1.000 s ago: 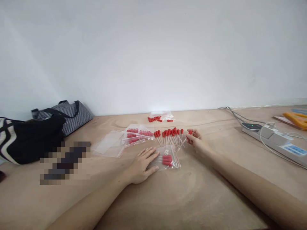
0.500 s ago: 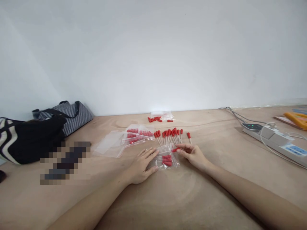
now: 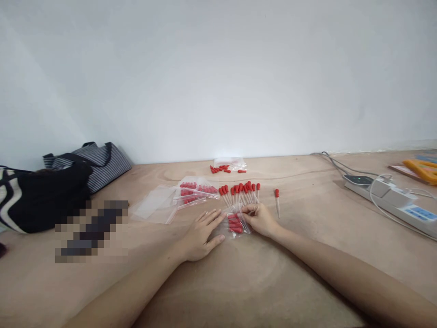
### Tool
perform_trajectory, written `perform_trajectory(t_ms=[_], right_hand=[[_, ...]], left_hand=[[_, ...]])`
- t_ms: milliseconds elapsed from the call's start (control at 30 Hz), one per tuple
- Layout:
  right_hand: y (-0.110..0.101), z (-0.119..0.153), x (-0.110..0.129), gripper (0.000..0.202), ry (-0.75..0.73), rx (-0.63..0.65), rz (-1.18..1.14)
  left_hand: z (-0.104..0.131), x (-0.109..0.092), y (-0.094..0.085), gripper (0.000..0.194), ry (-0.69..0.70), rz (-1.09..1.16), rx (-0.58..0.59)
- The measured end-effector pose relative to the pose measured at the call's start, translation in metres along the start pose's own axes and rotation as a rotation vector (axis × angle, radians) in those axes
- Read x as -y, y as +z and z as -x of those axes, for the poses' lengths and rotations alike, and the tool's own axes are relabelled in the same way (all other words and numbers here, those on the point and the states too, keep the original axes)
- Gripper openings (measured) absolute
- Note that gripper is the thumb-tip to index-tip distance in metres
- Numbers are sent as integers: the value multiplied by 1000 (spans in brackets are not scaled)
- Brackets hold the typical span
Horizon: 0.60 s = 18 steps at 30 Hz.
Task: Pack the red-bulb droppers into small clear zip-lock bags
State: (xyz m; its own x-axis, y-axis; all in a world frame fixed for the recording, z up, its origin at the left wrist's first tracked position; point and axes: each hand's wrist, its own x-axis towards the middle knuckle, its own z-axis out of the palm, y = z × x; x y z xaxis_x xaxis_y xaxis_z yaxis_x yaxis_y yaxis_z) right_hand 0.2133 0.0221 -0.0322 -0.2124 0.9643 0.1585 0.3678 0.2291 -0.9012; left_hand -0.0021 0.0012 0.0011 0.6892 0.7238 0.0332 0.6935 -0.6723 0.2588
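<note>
My left hand (image 3: 201, 233) lies flat on the wooden table (image 3: 239, 282), fingers spread, fingertips on the left edge of a small clear bag (image 3: 235, 223) that holds several red-bulb droppers. My right hand (image 3: 260, 219) is at the bag's right side, fingers curled at its mouth around a dropper that they mostly hide. Just beyond the bag lies a row of loose red-bulb droppers (image 3: 239, 191). One single dropper (image 3: 277, 200) lies apart to the right of my right hand.
Filled clear bags (image 3: 196, 191) and an empty one (image 3: 153, 205) lie left of the row. Loose red bulbs (image 3: 225, 169) sit near the wall. Two fabric bags (image 3: 51, 191) stand at the left; a power strip (image 3: 389, 198) with cables and an orange item (image 3: 423, 169) at the right.
My right hand took a dropper from the right end of the row and brought it to the small bag. The single dropper now lies further right. My left hand stayed put.
</note>
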Motion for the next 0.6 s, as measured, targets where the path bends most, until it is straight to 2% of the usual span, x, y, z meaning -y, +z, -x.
perform_trajectory(t_ms=[133, 200, 267, 300, 367, 400, 500, 600], right_hand=[[-1, 2, 6, 27, -80, 65, 132], [-10, 0, 8, 23, -100, 35, 185], [-28, -7, 6, 17, -78, -104, 277], [-39, -11, 3, 16, -38, -220, 363], [-62, -21, -7, 19, 98, -423, 505], [-72, -25, -13, 26, 170, -477, 560], [-90, -34, -31, 46, 325, -462, 610], [-92, -38, -40, 40, 384, -381, 545]], left_hand=[[0, 0, 0, 51, -2, -8, 3], [0, 1, 0, 51, 2, -9, 11], [1, 2, 0, 52, 13, -7, 13], [1, 2, 0, 52, 17, -8, 15], [1, 3, -1, 53, 19, -11, 28], [0, 3, -1, 54, 18, -14, 35], [0, 2, -3, 54, 21, -20, 55], [0, 1, -3, 54, 36, -17, 60]])
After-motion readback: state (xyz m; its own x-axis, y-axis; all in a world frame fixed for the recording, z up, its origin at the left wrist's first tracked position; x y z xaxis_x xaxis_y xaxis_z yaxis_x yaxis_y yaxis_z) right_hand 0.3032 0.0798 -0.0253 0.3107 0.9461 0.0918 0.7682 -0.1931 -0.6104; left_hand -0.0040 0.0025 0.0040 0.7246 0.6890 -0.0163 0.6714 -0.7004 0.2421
